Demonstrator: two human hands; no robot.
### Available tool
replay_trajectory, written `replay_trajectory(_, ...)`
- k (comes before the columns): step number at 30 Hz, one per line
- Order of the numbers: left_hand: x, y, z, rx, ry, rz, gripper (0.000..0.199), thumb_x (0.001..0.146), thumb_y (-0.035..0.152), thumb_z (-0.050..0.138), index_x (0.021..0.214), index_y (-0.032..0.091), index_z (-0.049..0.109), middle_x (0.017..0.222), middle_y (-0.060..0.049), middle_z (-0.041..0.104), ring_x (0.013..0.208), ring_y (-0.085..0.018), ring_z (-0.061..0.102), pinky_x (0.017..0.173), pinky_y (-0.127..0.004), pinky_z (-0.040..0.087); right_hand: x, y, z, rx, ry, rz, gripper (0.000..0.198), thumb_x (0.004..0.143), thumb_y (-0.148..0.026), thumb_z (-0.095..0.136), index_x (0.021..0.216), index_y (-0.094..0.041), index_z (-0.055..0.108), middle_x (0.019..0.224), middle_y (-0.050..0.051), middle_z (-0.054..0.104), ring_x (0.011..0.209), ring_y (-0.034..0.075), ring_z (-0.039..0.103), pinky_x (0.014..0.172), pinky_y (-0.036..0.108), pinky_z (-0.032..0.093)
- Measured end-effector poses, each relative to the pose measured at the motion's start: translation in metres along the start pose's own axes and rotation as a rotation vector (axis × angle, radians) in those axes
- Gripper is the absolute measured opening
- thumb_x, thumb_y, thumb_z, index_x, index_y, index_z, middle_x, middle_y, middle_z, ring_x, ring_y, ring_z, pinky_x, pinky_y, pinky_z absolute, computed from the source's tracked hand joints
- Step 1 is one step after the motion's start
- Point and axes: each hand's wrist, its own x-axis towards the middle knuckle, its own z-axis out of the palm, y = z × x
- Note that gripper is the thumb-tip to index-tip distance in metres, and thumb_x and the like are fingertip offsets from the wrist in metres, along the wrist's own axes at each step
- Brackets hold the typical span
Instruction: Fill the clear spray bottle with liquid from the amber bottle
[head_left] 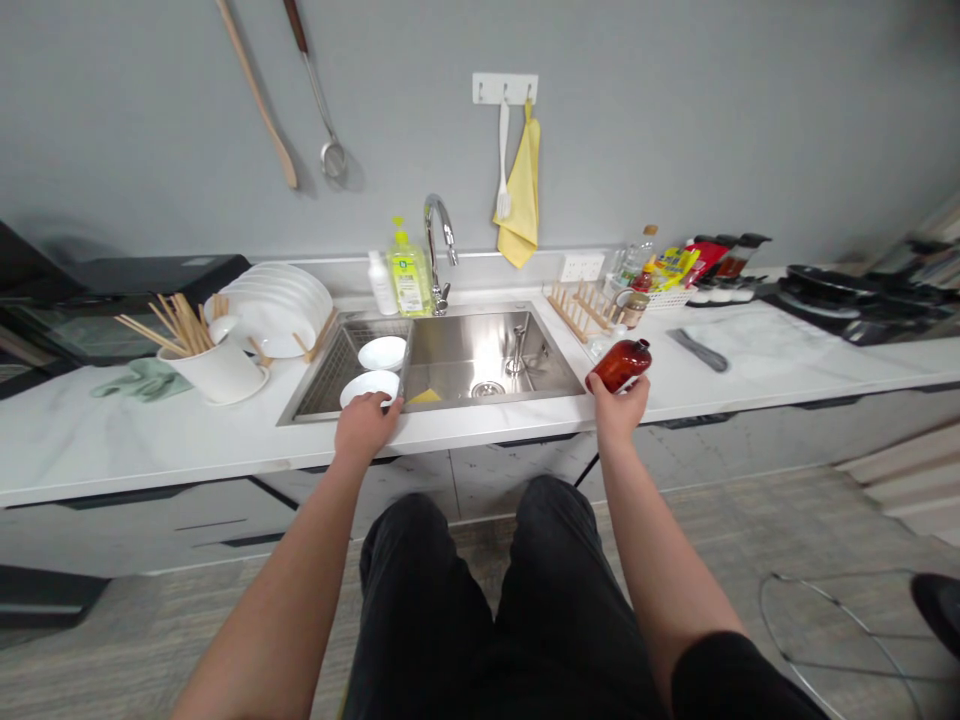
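Note:
My right hand (622, 408) is closed around a glossy reddish-brown bottle (619, 366), holding it tilted above the counter just right of the sink. The bottle's dark neck points up and to the right. At the sink's front left edge, my left hand (367, 424) lies with fingers and thumb apart, against or just in front of the nearer white bowl (369, 384); whether it touches the bowl is unclear. A second white bowl (382, 352) sits behind that one on the drain rack (324, 362). A yellow cloth or sponge (426, 396) lies partly visible in the steel sink (457, 345).
The faucet (439, 230) rises behind the sink, beside a green soap bottle (408, 275) and white bottle (381, 284). White plates (281, 305) and a chopstick holder (217, 375) stand left. A wooden rack (581, 308), grey cloth strip (697, 350) and black pan (832, 284) are right.

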Motion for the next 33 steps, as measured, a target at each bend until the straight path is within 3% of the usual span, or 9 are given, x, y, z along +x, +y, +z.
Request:
replay_trajectory(3,0.001,-0.001,0.001,-0.001,-0.006,-0.005,0.064,0.114,0.06,0.049,0.134,0.013,0.087,0.13,-0.023,0.085,0.128,-0.042,0.076,0.114,-0.05,0.057,-0.026,-0.006,-0.01,0.199,-0.116,-0.043,0.088,0.075,-0.067,0.092,0.142,-0.018,0.064,0.132,0.017,0.078,0.116,0.038,0.077,0.106,0.056,0.063)
replay_trajectory(6,0.002,-0.002,0.003,0.0,-0.008,-0.014,0.064,0.113,0.061,0.049,0.134,0.013,0.087,0.131,-0.024,0.085,0.129,-0.043,0.076,0.113,-0.051,0.057,-0.059,-0.019,-0.016,0.327,-0.448,-0.138,0.09,0.075,-0.064,0.097,0.147,-0.019,0.067,0.129,0.016,0.083,0.11,0.037,0.08,0.105,0.055,0.064)
replay_trajectory(8,0.002,-0.002,0.003,0.0,-0.01,-0.017,0.064,0.113,0.061,0.049,0.133,0.014,0.087,0.131,-0.024,0.085,0.129,-0.043,0.076,0.112,-0.052,0.057,-0.077,-0.029,-0.015,0.32,-0.595,-0.18,0.088,0.076,-0.061,0.098,0.148,-0.02,0.069,0.128,0.015,0.084,0.109,0.037,0.08,0.105,0.056,0.064)
replay_trajectory(13,0.001,-0.002,0.002,0.001,-0.018,-0.008,0.066,0.114,0.062,0.046,0.132,0.014,0.087,0.129,-0.024,0.086,0.127,-0.043,0.077,0.111,-0.052,0.058,-0.095,-0.053,-0.003,0.233,-0.724,-0.23,0.084,0.078,-0.055,0.098,0.15,-0.022,0.071,0.134,0.015,0.084,0.113,0.038,0.08,0.105,0.055,0.064)
replay_trajectory(24,0.001,0.001,0.0,0.013,-0.031,-0.017,0.066,0.113,0.063,0.045,0.13,0.015,0.088,0.129,-0.024,0.085,0.127,-0.044,0.077,0.11,-0.052,0.058,-0.099,-0.062,0.01,0.106,-0.801,-0.25,0.081,0.08,-0.06,0.098,0.147,-0.023,0.073,0.121,0.013,0.086,0.103,0.037,0.08,0.093,0.051,0.065)
replay_trajectory(28,0.0,0.001,-0.001,0.022,-0.03,-0.016,0.067,0.114,0.063,0.044,0.132,0.014,0.087,0.13,-0.024,0.085,0.126,-0.044,0.077,0.11,-0.052,0.058,-0.095,-0.053,0.006,0.303,-0.828,-0.259,0.105,0.073,-0.061,0.103,0.164,-0.025,0.062,0.15,0.018,0.079,0.129,0.039,0.077,0.109,0.054,0.064)
replay_trajectory(30,0.0,0.0,-0.001,0.026,-0.032,-0.014,0.068,0.114,0.063,0.043,0.132,0.015,0.087,0.129,-0.024,0.085,0.126,-0.043,0.077,0.11,-0.051,0.058,-0.085,-0.039,-0.001,0.405,-0.774,-0.229,0.106,0.076,-0.064,0.1,0.166,-0.026,0.059,0.16,0.019,0.073,0.14,0.038,0.073,0.112,0.053,0.063)
replay_trajectory(33,0.0,0.0,-0.001,0.027,-0.038,-0.009,0.067,0.114,0.063,0.043,0.131,0.016,0.087,0.128,-0.024,0.086,0.124,-0.042,0.078,0.109,-0.05,0.058,-0.049,-0.01,-0.015,0.357,-0.486,-0.142,0.081,0.087,-0.067,0.089,0.151,-0.023,0.065,0.141,0.018,0.078,0.13,0.035,0.075,0.108,0.053,0.064)
